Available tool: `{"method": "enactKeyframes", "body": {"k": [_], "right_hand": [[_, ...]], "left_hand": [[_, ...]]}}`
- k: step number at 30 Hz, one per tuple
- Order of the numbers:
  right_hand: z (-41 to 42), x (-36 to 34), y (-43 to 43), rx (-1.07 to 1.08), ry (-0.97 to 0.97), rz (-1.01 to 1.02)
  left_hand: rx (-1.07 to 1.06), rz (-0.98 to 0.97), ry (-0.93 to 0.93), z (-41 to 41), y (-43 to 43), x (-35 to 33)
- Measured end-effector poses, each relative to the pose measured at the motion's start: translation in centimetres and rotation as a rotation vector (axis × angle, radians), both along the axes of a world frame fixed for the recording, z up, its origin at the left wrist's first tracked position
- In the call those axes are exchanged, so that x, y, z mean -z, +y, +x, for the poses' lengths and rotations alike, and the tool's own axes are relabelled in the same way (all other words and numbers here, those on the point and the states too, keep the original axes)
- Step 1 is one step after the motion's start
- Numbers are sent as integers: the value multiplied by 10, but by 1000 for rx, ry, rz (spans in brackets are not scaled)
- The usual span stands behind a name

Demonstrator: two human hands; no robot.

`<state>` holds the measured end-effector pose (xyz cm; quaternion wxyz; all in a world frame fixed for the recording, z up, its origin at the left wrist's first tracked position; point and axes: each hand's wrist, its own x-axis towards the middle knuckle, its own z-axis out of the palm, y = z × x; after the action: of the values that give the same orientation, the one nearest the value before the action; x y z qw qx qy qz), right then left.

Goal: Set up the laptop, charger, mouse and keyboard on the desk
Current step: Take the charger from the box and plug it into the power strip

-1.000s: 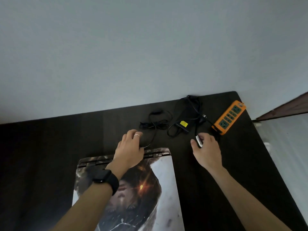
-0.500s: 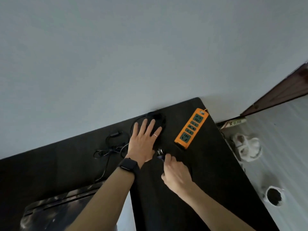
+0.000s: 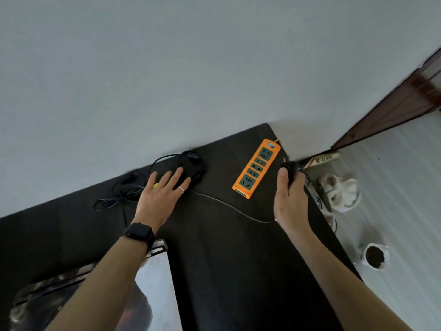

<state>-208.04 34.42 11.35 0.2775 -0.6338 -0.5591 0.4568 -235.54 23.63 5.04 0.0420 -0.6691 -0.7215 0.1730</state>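
Note:
My left hand [image 3: 160, 197] lies flat with straight fingers on the black charger brick and its coiled cable [image 3: 191, 163] at the desk's back edge. My right hand [image 3: 290, 199] grips the black charger plug [image 3: 289, 172] just right of the orange power strip [image 3: 256, 168], near the desk's right edge. A thin cable [image 3: 226, 205] runs across the black desk [image 3: 226, 259] between the two hands. The closed laptop [image 3: 152, 290], its lid covered with a printed picture, lies at the lower left, partly under my left forearm.
More tangled black cable [image 3: 117, 194] lies left of my left hand. A grey wall stands behind the desk. On the floor to the right are a white shoe [image 3: 338, 192], a white cup with dark contents [image 3: 374, 256] and a brown door [image 3: 393, 103].
My view has swung right. My right hand carried the plug rightwards past the power strip, drawing the cable out across the desk. My left hand stays flat on the charger coil.

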Motion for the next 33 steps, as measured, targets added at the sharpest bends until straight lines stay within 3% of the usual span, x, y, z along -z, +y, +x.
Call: {"method": "enactKeyframes", "body": {"k": [3, 6, 9, 13, 15, 18, 21, 25, 29, 31, 33], "right_hand": [[2, 15, 6, -203, -149, -34], [-2, 35, -1, -332, -101, -190], [3, 42, -13, -340, -18, -262], [11, 43, -26, -324, 86, -263], [11, 46, -30, -310, 166, -307], [12, 46, -32, -332, 133, -281], [11, 42, -37, -538, -140, -76], [13, 41, -38, -781, -367, -27], [31, 37, -6, -833, -333, -110], [34, 43, 23, -730, -477, 110], [29, 51, 58, -716, -658, 316]], "left_hand": [[-95, -82, -18, 18, 9, -7], [-180, -91, -143, 43, 23, -17], [-279, -20, -468, 66, 32, -23], [-390, 156, -1062, 104, 40, -41], [-451, 104, -1215, 120, 41, -47], [-565, 6, -1294, 130, 45, -47], [-709, 23, -1331, 132, 48, -42], [-735, 3, -1323, 137, 49, -40], [-791, 95, -1391, 144, 52, -37], [-776, 142, -1341, 143, 56, -35], [-694, 145, -1156, 137, 62, -29]]}}
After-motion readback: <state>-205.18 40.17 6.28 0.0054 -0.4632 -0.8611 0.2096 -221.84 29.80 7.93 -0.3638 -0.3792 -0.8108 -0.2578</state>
